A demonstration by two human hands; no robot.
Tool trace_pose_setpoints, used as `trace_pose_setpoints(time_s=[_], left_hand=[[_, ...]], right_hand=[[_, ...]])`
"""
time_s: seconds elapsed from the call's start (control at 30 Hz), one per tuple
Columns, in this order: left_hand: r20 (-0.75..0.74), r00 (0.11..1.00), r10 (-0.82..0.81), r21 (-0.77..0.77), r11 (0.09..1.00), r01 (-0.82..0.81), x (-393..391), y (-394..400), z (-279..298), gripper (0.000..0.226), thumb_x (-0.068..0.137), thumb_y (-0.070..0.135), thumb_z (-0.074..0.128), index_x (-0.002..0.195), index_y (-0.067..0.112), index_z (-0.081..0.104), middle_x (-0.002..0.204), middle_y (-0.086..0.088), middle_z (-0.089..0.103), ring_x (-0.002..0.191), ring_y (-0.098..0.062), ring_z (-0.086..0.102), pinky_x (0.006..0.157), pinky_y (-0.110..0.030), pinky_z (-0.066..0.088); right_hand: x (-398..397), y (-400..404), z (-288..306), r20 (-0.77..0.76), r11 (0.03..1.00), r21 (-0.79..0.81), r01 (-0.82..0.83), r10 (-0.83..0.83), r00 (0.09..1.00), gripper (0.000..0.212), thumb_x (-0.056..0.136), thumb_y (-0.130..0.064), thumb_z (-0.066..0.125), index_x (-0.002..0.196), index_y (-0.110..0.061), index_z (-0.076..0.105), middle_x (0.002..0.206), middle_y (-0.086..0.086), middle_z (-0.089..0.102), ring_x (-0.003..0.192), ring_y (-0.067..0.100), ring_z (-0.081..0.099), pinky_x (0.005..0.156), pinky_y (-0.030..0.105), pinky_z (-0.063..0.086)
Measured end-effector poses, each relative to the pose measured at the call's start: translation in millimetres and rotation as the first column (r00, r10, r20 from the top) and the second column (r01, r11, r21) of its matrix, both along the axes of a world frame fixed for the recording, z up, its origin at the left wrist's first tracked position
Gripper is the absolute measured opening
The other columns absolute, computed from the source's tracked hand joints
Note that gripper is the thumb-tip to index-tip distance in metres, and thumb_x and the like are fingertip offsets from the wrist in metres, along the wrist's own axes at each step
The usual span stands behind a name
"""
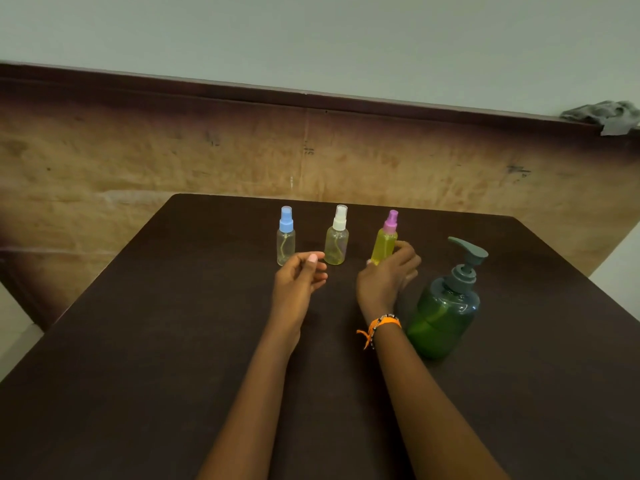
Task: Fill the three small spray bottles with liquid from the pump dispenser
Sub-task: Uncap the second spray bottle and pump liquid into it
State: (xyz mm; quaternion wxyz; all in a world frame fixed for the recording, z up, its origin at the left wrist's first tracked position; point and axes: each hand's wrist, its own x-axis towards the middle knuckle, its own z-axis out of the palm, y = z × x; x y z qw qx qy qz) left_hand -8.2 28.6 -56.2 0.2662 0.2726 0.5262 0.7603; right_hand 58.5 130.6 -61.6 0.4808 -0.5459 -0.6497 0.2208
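Surface: dark table (173, 306).
Right hand (386, 275): gripped pink-capped spray bottle (386, 240), at 12 o'clock.
Left hand (299, 277): loosely curled, empty.

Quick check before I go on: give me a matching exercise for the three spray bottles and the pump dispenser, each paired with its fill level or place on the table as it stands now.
Things:
1. blue-capped bottle
2. white-capped bottle
3. pink-capped bottle
4. pump dispenser

States:
A. full of yellow liquid, held by the right hand
B. green body, grey pump, rightmost on the table
C. looks empty, leftmost in the row
D. a little yellow liquid at the bottom, middle of the row

Pairs: 1-C, 2-D, 3-A, 4-B
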Motion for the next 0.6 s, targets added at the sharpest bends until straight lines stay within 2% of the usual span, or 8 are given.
trace_pose_setpoints(time_s=[0.07, 0.17, 0.27, 0.33, 0.4, 0.47, 0.6], left_hand=[[-0.008, 1.0, 0.0, -0.006, 1.0, 0.0, -0.1, -1.3, 0.5, 0.019, 0.097, 0.016, 0.045, 0.093, 0.015, 0.063, 0.085, -0.003, 0.06, 0.082, -0.01, 0.059, 0.076, -0.022, 0.053], [-0.001, 1.0, 0.008, -0.001, 1.0, -0.008, -1.0, -3.8, 0.9, 0.019, 0.097, 0.015, 0.044, 0.093, 0.015, 0.063, 0.085, -0.002, 0.06, 0.081, -0.01, 0.059, 0.076, -0.022, 0.053], [0.001, 1.0, 0.014, 0.004, 1.0, -0.014, -3.4, -5.1, 2.9, 0.021, 0.097, 0.015, 0.044, 0.092, 0.016, 0.063, 0.084, -0.002, 0.06, 0.081, -0.009, 0.059, 0.077, -0.023, 0.053], [0.003, 1.0, 0.015, 0.011, 1.0, -0.015, -5.5, -5.3, 3.8, 0.022, 0.098, 0.015, 0.043, 0.092, 0.016, 0.063, 0.082, -0.002, 0.06, 0.079, -0.009, 0.059, 0.078, -0.024, 0.052], [-0.006, 1.0, 0.015, 0.002, 1.0, -0.015, -7.0, -5.0, 4.1, 0.022, 0.098, 0.012, 0.043, 0.091, 0.017, 0.063, 0.083, -0.001, 0.06, 0.08, -0.009, 0.059, 0.079, -0.025, 0.052], [-0.042, 0.999, 0.033, -0.034, 0.999, -0.035, -7.2, -5.2, 4.4, 0.021, 0.095, 0.005, 0.045, 0.093, 0.018, 0.062, 0.087, 0.0, 0.06, 0.083, -0.008, 0.058, 0.081, -0.023, 0.052], [-0.288, 0.953, 0.089, -0.092, 0.989, -0.12, -6.1, -5.2, 4.3, 0.036, 0.081, -0.005, 0.061, 0.107, 0.018, 0.054, 0.102, 0.009, 0.054, 0.093, -0.003, 0.055, 0.08, -0.014, 0.048]], right_hand=[[-5.3, -8.4, -1.8, -0.001, 0.99, 0.06, -0.125, 0.125, 0.992, 0.047, 0.079, 0.002, 0.067, 0.12, -0.003, 0.043, 0.126, 0.015, 0.043, 0.116, 0.03, 0.041, 0.094, 0.03, 0.03], [-20.1, -0.2, 2.0, 0.037, 0.952, -0.002, -0.305, 0.305, 0.952, 0.055, 0.083, -0.001, 0.067, 0.131, -0.002, 0.04, 0.131, 0.014, 0.044, 0.123, 0.026, 0.042, 0.1, 0.029, 0.034], [-35.6, 14.1, 7.2, 0.058, 0.929, -0.088, -0.361, 0.366, 0.929, 0.071, 0.083, -0.004, 0.068, 0.142, -0.001, 0.029, 0.142, 0.015, 0.04, 0.132, 0.028, 0.037, 0.108, 0.036, 0.031], [-42.3, 23.1, 9.0, 0.052, 0.918, -0.104, -0.382, 0.388, 0.92, 0.07, 0.082, -0.005, 0.069, 0.141, -0.003, 0.032, 0.137, 0.016, 0.048, 0.126, 0.03, 0.045, 0.103, 0.036, 0.036], [-43.6, 27.8, 8.4, 0.118, 0.908, -0.077, -0.412, 0.419, 0.901, 0.055, 0.08, -0.008, 0.071, 0.13, -0.004, 0.047, 0.122, 0.016, 0.058, 0.114, 0.032, 0.053, 0.095, 0.038, 0.041], [-39.6, 26.2, 8.8, 0.154, 0.904, -0.044, -0.425, 0.426, 0.891, 0.045, 0.077, -0.015, 0.075, 0.117, -0.005, 0.054, 0.112, 0.014, 0.06, 0.105, 0.03, 0.056, 0.089, 0.04, 0.044], [-18.1, -6.0, 24.1, -0.059, 0.878, -0.004, -0.479, 0.478, 0.877, 0.039, 0.076, -0.026, 0.078, 0.098, -0.014, 0.049, 0.1, 0.006, 0.06, 0.093, 0.02, 0.06, 0.078, 0.035, 0.05]])
